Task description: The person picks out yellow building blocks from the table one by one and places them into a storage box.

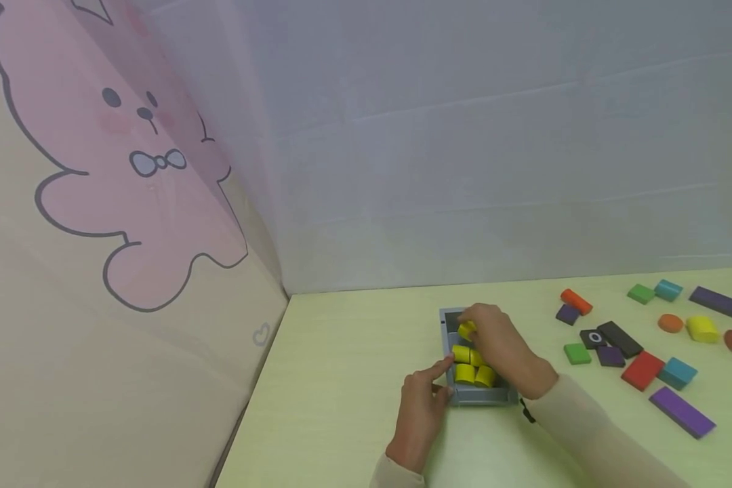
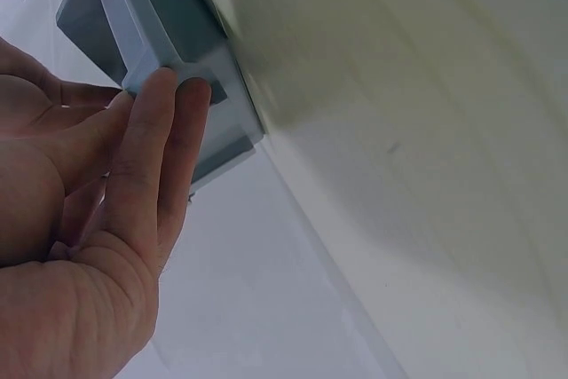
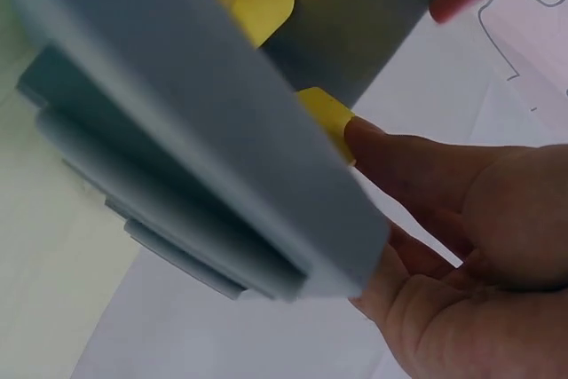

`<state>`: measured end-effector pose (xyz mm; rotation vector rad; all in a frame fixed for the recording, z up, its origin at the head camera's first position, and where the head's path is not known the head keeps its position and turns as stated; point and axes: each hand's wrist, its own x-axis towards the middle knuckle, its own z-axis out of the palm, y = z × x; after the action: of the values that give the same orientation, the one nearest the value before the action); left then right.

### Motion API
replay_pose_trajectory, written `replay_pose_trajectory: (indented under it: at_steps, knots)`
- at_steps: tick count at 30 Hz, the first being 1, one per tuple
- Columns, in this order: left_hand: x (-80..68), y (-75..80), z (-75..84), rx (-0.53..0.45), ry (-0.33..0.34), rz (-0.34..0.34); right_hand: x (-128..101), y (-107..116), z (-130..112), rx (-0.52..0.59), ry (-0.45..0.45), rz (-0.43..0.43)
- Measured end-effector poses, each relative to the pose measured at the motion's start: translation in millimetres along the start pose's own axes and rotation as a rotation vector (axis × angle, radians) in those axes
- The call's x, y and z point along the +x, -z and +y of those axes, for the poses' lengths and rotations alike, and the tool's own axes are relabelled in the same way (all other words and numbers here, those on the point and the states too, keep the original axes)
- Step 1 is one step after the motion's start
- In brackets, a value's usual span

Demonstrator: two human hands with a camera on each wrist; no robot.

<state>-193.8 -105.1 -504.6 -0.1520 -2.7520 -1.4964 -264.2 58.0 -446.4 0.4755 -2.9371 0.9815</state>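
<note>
A small grey box (image 1: 483,398) stands on the table with several yellow cylinder blocks (image 1: 465,373) in its near part. At its far end, my right hand (image 1: 505,347) pinches one yellow cylinder (image 1: 466,330) just inside the walls. The right wrist view shows that cylinder (image 3: 327,119) at the thumb tip, partly hidden by the box wall. My left hand (image 1: 422,411) touches the box's left side near the front corner. In the left wrist view its extended fingers (image 2: 142,157) lie against the grey wall.
Loose blocks lie to the right, among them a red block (image 1: 643,370), a long purple block (image 1: 682,411), a green block (image 1: 577,353) and a yellow cylinder (image 1: 702,329). A curtain (image 1: 463,169) hangs behind the table, and a bear-printed cloth (image 1: 158,224) at left.
</note>
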Motion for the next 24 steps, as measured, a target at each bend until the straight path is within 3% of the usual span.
replay_pose_trajectory:
  at_steps: [12, 24]
  knots:
    - [0.0, 0.2, -0.1, -0.003, 0.005, -0.001, 6.5, -9.9, -6.0, -0.043, -0.075, -0.074]
    - [-1.4, 2.4, 0.5, -0.008, -0.048, 0.002, 11.4, -19.5, -5.5, -0.013, -0.090, -0.089]
